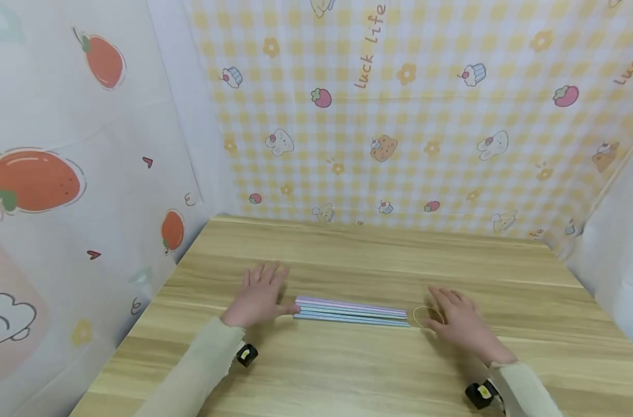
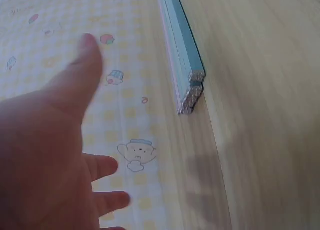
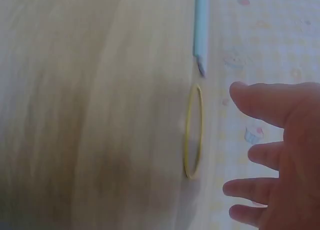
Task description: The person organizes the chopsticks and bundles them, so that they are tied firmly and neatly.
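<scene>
A row of thin, straight pastel sticks (image 1: 352,311) in lilac, mint and blue lies side by side on the wooden table; I cannot tell what they are made of. Their left ends look rough and speckled in the left wrist view. My left hand (image 1: 256,298) is spread beside those ends, its thumb apart from them in the left wrist view. To the right of the sticks lies a thin yellow rubber band (image 3: 187,135), forming a loop. My right hand (image 1: 461,321) hovers next to the band with fingers loosely extended, holding nothing.
The wooden table (image 1: 316,370) runs back to a yellow checked cloth (image 1: 347,127) with cartoon prints. A white printed cloth (image 1: 113,145) hangs along the left side, and another pale cloth (image 1: 615,243) on the right. Small black wrist cameras (image 1: 247,354) sit below both wrists.
</scene>
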`<state>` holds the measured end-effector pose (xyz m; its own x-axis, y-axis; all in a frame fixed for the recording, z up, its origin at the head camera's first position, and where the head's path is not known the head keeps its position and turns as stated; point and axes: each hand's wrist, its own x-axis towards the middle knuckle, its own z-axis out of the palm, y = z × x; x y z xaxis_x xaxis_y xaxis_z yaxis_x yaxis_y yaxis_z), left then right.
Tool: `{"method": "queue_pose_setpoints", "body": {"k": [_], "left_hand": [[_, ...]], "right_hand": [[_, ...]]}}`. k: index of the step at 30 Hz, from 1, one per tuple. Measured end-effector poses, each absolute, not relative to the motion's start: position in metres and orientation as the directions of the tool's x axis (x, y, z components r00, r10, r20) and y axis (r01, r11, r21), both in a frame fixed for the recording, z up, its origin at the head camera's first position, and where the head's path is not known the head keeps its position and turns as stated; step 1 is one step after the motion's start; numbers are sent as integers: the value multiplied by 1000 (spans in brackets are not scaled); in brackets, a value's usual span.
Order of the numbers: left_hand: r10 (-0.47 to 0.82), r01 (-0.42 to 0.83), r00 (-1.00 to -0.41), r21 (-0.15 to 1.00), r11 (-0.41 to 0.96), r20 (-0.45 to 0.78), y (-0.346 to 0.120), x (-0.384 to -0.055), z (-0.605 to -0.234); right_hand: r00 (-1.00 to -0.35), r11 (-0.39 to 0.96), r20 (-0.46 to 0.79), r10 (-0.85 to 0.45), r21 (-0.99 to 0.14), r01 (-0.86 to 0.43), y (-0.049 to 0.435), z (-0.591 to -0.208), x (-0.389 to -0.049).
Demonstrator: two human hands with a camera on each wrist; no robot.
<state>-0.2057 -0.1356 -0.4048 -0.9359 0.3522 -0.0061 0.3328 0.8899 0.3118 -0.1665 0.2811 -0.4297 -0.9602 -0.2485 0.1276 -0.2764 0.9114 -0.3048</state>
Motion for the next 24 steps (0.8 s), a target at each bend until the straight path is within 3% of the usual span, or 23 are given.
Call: {"method": "queue_pose_setpoints", "body": {"k": [10,17,24], "left_hand": [[390,354,-919,320,879,-55,-120,-209,-413],[499,454,-865,344,822,-50,-111,-213,-418],[538,483,-841,369,794,-56,-105,-216,-424]], "right_hand": [[-915,860,166,-369,-313,-403,248,-436,-173],[-893,835,157,-423,-316,-451,235,-440,-179],[-866,817,225,-447,-291,-497,228,-441,-184]]}}
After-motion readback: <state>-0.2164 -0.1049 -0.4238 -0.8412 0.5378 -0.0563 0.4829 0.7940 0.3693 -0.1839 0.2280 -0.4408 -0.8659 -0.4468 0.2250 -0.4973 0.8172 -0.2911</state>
